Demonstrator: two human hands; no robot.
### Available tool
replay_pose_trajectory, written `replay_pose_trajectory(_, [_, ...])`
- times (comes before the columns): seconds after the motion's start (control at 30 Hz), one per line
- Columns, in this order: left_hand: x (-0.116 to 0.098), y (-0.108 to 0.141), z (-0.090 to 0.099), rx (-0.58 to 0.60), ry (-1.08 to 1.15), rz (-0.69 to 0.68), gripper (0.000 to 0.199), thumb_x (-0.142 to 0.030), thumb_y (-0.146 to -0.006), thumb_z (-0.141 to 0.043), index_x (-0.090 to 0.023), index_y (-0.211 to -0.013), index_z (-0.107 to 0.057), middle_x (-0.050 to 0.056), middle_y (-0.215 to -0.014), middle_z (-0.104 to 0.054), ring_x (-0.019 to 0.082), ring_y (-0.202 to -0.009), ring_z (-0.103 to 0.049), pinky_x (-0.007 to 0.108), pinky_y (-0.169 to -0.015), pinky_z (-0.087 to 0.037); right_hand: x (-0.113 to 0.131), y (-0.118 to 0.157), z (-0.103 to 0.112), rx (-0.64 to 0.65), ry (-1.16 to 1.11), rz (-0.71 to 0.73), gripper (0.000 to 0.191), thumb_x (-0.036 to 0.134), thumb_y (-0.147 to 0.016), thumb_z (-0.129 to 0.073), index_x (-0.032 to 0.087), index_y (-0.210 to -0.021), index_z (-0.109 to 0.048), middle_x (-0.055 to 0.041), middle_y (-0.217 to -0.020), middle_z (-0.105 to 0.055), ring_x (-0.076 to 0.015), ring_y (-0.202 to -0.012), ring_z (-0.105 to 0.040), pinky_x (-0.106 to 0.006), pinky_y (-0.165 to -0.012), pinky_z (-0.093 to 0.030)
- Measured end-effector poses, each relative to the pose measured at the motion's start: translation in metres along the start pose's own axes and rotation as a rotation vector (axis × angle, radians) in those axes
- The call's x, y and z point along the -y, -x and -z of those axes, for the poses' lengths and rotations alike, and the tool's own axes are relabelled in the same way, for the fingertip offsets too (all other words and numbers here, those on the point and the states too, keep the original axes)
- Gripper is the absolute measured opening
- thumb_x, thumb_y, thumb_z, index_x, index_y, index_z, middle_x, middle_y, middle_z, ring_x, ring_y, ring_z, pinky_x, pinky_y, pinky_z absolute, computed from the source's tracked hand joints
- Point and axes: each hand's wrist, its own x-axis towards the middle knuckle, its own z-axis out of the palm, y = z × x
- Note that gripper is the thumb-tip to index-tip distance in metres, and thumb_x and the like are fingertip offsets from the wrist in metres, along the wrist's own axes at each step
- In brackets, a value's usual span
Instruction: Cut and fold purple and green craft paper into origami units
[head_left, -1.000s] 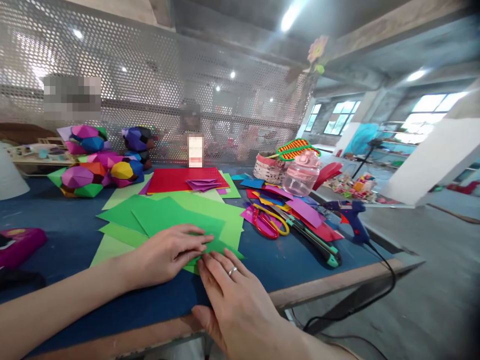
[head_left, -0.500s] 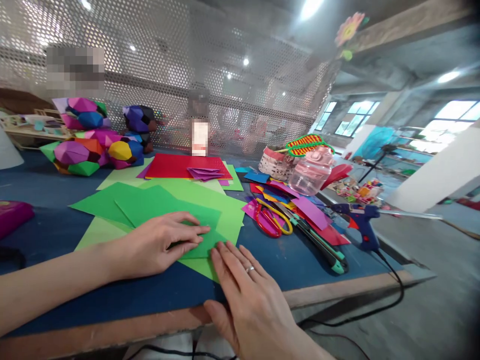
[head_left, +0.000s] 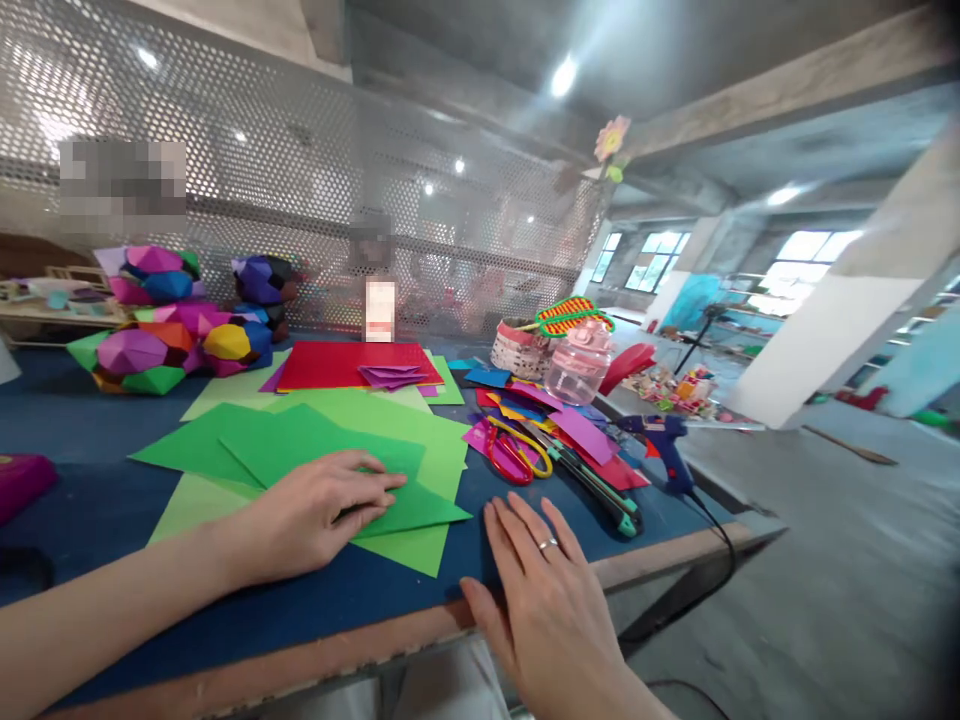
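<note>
My left hand (head_left: pixel 334 508) rests on a dark green folded paper sheet (head_left: pixel 424 512), fingers stretched out and fingertips pressing on its top. The sheet's pointed corner shows to the right of those fingers. More dark green paper (head_left: pixel 225 430) lies to the left, partly under my left hand. Beneath everything are light green sheets (head_left: pixel 446 432). My right hand (head_left: pixel 544 590), with a ring on one finger, lies open at the table's front edge, palm down, right of the paper and apart from it. Nothing is visible in either hand.
Scissors (head_left: pixel 514 455), a utility knife (head_left: pixel 596 485) and a blue glue gun (head_left: pixel 664 445) lie right. Behind are coloured scraps (head_left: pixel 585 435), a pink bottle (head_left: pixel 577 365), a red sheet (head_left: pixel 330 365) and faceted paper balls (head_left: pixel 139 350). A magenta object (head_left: pixel 22 485) sits left.
My right hand has slid right, off the green paper onto the table, uncovering the paper's pointed corner. My left hand stays on the sheet. The whole view has shifted a little.
</note>
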Motion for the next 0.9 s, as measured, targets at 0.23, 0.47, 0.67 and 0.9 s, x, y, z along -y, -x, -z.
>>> replay_pose_trajectory(0.23, [-0.005,-0.004,0.004,0.000,0.019,-0.029,0.025,-0.023,-0.100,-0.050,-0.021,-0.107,-0.074,0.008,-0.114,-0.075,0.024,-0.108,-0.066,0.033,-0.089,-0.055,-0.003,-0.041,0.019,0.220,-0.277,-0.174,0.027,0.029,-0.099,-0.049,0.018,-0.121,-0.062,-0.0112,-0.113,-0.069,-0.0258,-0.105,-0.064,-0.044,-0.092,-0.050])
replay_pose_trajectory(0.47, [-0.008,-0.004,0.008,-0.002,-0.018,-0.038,0.027,-0.018,-0.099,-0.049,-0.017,-0.116,-0.070,0.011,-0.108,-0.075,0.027,-0.106,-0.067,0.035,-0.087,-0.055,0.006,-0.094,0.019,0.563,-0.313,-0.147,0.046,0.024,-0.087,-0.067,0.012,-0.130,-0.053,-0.0178,-0.122,-0.062,-0.0311,-0.116,-0.059,-0.044,-0.096,-0.045])
replay_pose_trajectory(0.67, [-0.002,-0.001,0.006,-0.066,-0.059,-0.090,0.024,-0.015,-0.098,-0.048,-0.016,-0.107,-0.070,0.011,-0.114,-0.074,0.028,-0.107,-0.066,0.038,-0.089,-0.054,-0.013,-0.120,0.004,0.782,-0.609,-0.242,0.065,0.035,-0.067,-0.084,0.017,-0.123,-0.057,-0.0030,-0.096,-0.063,-0.0165,-0.077,-0.058,-0.026,-0.064,-0.042])
replay_pose_trajectory(0.9, [-0.020,0.005,0.033,-0.512,-0.038,-0.038,0.017,-0.019,-0.096,-0.050,-0.018,-0.092,-0.067,0.007,-0.082,-0.069,0.019,-0.076,-0.061,0.030,-0.071,-0.046,-0.018,-0.161,0.002,0.622,-0.944,-0.314,0.033,0.046,-0.075,-0.075,0.017,-0.075,-0.059,0.0066,-0.063,-0.047,-0.0081,-0.055,-0.037,-0.022,-0.048,-0.029])
